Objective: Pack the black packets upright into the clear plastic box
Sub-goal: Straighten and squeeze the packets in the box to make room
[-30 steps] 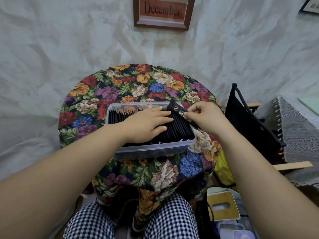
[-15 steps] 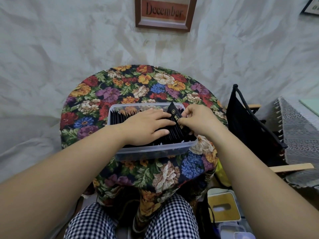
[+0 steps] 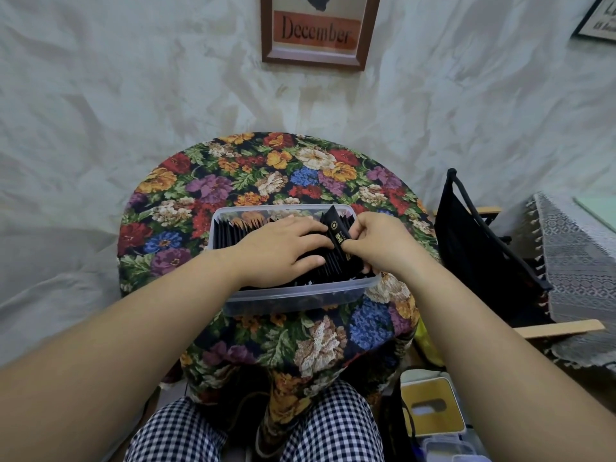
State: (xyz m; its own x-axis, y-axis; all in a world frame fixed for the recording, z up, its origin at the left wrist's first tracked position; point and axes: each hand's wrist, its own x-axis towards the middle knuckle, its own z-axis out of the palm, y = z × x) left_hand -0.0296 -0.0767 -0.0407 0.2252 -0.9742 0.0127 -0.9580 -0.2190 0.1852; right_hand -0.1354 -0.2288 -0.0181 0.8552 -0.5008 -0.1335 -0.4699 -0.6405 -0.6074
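We are pinching one black packet [image 3: 337, 232] with our right hand [image 3: 378, 243], fingers curled round it. It is leaning at the right end of the clear plastic box [image 3: 300, 293], its long side pointing up and away. Our left hand [image 3: 283, 251] is lying flat, fingers straight, on the row of packets [image 3: 233, 233].

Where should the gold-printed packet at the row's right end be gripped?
Pinch the gold-printed packet by its flat faces at its near end, coming from the right, as the right hand does. It is thin and leans on the packed row, which the left hand covers.
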